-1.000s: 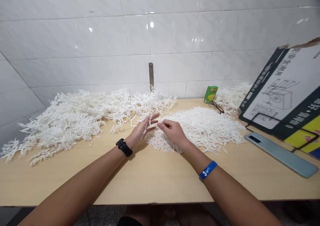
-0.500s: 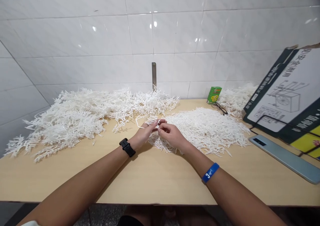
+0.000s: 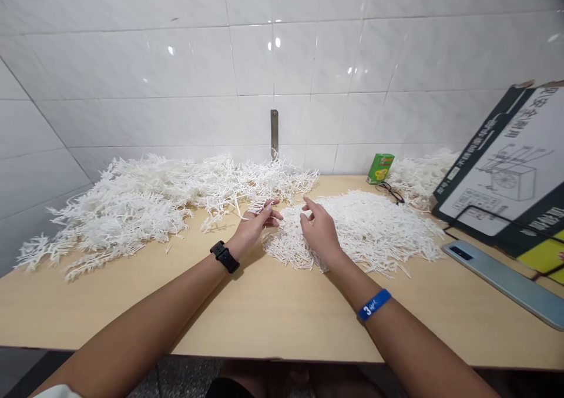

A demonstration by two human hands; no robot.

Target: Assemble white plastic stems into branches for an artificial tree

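Observation:
A thin white branched piece [image 3: 238, 205] is pinched in my left hand [image 3: 255, 226], its end sticking out to the left of the fingers. My right hand [image 3: 321, 232] hovers over the left part of a heap of small white pieces [image 3: 379, 227], thumb and fingers apart, with nothing seen between them. A gap separates the two hands. Left of them lies a large tangled pile of white branched pieces [image 3: 145, 192].
A green box [image 3: 379, 169] and a thin black cable [image 3: 390, 192] are at the back right, by another white pile [image 3: 423, 174]. A leaning printed carton [image 3: 502, 169] and a phone [image 3: 506, 280] occupy the right side. A metal strip [image 3: 274, 133] is against the tiled wall.
My right hand has parted from my left and moved right, its fingers opening. My left hand has shifted slightly up and left, still with a white piece. The view has shifted slightly.

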